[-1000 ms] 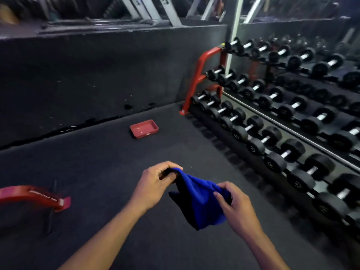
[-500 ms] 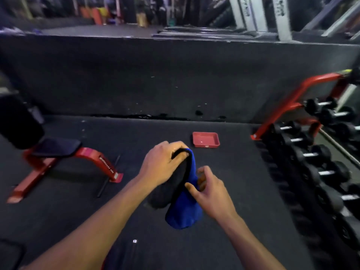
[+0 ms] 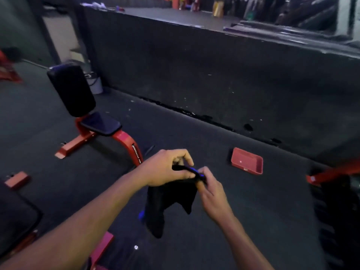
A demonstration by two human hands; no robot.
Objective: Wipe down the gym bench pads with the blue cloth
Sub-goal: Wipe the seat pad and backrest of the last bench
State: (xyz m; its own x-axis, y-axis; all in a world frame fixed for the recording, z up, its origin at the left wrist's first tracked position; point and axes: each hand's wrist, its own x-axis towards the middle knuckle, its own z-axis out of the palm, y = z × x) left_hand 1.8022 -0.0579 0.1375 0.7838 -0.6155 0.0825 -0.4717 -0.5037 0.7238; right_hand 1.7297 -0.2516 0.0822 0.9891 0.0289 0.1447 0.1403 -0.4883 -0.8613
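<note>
I see my left hand and right hand pinching the dark-faced blue cloth bunched, well short of the red-framed, black-padded bench; loosely held, it could drop.

I could make out one piece of lettering: white print running down the red front leg of the gym bench, at about ten o'clock from the hands. It was too blurred for me to read.
</note>
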